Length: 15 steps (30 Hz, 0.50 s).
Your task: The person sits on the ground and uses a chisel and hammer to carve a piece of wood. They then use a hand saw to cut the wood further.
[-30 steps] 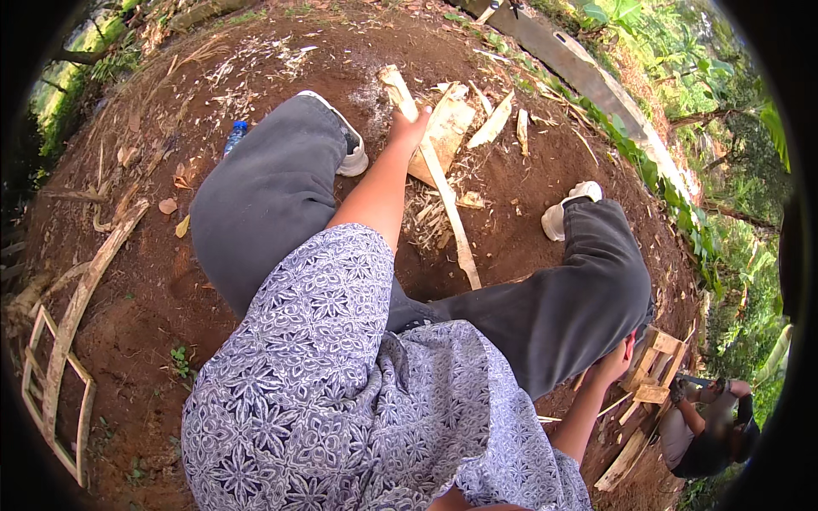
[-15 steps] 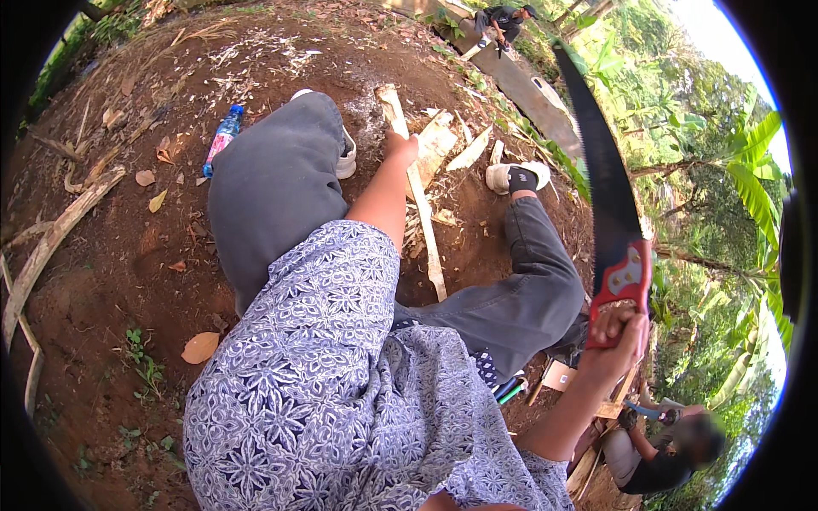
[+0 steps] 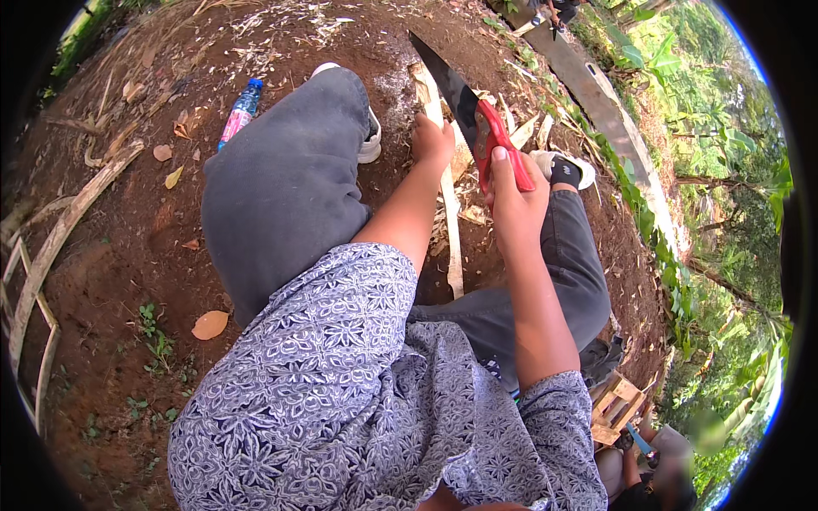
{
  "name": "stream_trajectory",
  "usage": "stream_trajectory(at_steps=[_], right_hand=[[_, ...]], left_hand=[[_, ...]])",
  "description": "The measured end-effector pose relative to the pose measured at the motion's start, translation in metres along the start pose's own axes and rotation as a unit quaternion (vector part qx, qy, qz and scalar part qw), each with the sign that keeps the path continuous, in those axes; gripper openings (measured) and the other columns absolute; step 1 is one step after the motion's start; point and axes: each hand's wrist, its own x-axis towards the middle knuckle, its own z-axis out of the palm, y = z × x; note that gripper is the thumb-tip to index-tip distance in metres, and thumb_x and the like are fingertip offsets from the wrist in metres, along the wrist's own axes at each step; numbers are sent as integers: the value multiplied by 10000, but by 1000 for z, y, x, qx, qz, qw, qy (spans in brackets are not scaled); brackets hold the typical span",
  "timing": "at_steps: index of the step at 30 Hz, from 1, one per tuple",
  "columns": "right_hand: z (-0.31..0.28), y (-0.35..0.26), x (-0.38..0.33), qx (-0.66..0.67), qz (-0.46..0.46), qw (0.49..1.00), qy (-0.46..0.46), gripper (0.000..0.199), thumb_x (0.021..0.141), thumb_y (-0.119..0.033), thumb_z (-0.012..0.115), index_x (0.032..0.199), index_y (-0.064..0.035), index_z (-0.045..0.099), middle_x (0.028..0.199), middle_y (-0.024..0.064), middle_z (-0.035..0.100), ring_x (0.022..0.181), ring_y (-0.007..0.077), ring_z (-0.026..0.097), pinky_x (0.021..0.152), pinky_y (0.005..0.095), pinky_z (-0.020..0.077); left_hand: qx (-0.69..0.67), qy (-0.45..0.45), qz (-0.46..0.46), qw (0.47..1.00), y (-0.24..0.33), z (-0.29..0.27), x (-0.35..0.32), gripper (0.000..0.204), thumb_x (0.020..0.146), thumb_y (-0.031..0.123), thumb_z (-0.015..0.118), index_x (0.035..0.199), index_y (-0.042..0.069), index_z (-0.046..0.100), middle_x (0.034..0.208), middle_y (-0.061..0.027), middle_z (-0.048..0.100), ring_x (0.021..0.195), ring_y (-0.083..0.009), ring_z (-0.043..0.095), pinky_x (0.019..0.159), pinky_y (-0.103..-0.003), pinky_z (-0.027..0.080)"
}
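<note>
I sit on bare earth with my knees apart. My left hand (image 3: 433, 140) grips a long pale strip of split wood (image 3: 448, 223) that stands tilted on the ground between my legs. My right hand (image 3: 518, 198) is closed around the red handle of a big dark-bladed knife (image 3: 467, 106). The blade points up and away, just right of my left hand and over the top of the strip. Pale wood chips (image 3: 464, 213) lie around the strip's base.
A plastic bottle (image 3: 239, 111) lies on the soil beyond my left knee. Long split poles (image 3: 60, 243) lie at the left. A small wooden crate (image 3: 615, 407) and another person sit at lower right. A concrete channel (image 3: 596, 94) and green plants border the right.
My right hand has swung the knife from far out at the right to just above the strip, beside my left hand. The view has tilted a little.
</note>
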Motion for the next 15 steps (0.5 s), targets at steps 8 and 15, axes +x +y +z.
stream_trajectory(at_steps=[8, 15], right_hand=[[10, -15, -11, -22, 16, 1000, 12, 290, 999, -272, 687, 877, -10, 679, 682, -42, 572, 637, 38, 476, 573, 250, 379], [14, -14, -22, -79, -27, 996, 34, 305, 992, -283, 694, 879, 1, 681, 668, -25, 565, 637, 56, 472, 584, 274, 398]], left_hand=[[55, -19, 6, 998, 5, 0, 2, 491, 923, 297, 691, 1211, -37, 477, 1214, -264, 634, 1175, -430, 604, 977, -516, 523], [66, -10, 0, 998, 5, -5, 2, 514, 930, 313, 684, 1233, -52, 488, 1213, -293, 653, 1153, -455, 639, 989, -519, 512]])
